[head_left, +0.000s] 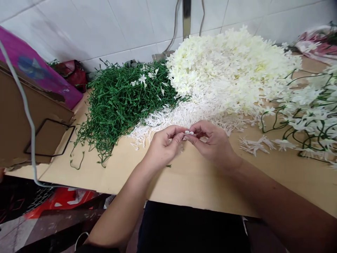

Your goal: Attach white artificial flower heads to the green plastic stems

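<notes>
My left hand [163, 144] and my right hand [210, 142] meet over the middle of the cardboard-covered table [184, 179], fingers pinched together. Between the fingertips sits a small white plastic flower piece [189, 133]. Just behind the hands lies a spread of thin white stamen pieces [179, 117]. Farther back rises a big heap of loose white flower heads [231, 70]. To the left lies a tangle of green plastic stems [118, 102].
Assembled stems with white flowers [310, 119] lie at the right. A brown cardboard box [26, 119] with a purple sheet [37, 70] stands at the left, a grey cable [26, 116] hanging across it. A tiled wall [105, 28] runs behind. Red items [60, 198] lie under the table.
</notes>
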Demonstrator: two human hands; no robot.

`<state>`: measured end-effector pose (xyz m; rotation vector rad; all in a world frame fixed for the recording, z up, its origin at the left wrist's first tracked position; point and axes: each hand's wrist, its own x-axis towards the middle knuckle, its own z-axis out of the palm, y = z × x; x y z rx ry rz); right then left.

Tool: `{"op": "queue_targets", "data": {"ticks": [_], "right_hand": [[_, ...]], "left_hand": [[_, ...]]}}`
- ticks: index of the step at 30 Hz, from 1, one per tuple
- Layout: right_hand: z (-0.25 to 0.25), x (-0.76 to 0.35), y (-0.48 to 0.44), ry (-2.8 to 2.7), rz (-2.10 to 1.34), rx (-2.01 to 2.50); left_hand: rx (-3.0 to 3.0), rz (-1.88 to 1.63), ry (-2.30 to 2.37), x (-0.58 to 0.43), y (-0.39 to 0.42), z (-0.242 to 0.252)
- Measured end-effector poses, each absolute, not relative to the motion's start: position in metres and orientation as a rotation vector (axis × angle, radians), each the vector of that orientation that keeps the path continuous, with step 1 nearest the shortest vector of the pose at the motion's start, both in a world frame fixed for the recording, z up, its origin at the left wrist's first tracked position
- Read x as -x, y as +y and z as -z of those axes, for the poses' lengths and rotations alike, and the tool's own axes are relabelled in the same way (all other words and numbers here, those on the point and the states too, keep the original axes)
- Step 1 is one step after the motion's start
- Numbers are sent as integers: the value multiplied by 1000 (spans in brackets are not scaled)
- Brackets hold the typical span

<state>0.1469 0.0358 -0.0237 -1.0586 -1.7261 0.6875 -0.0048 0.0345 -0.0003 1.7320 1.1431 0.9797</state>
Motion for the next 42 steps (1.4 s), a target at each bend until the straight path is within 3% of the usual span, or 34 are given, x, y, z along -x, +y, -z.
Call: {"op": "queue_targets", "data": {"ticks": [10, 17, 20, 24, 27, 42], "right_hand": [[13, -154, 39, -1552, -1332, 944], [15, -152, 39, -1445, -1585, 863], [15, -154, 40, -1432, -1603, 874], [14, -156, 41, -1338, -1645, 850], [14, -159, 43, -1193, -1685, 848], [28, -161, 54, -844, -1988, 704]], "left_hand": [[-2448, -450, 1393, 60, -21, 5], [-2534, -415, 1543, 54, -15, 22], [-2419, -532, 1542, 54, -5, 20], [-1939, -1028, 1485, 51, 23, 16], [-1666, -1197, 1329, 37, 47, 12], [-1277, -961, 988, -1, 55, 24]]}}
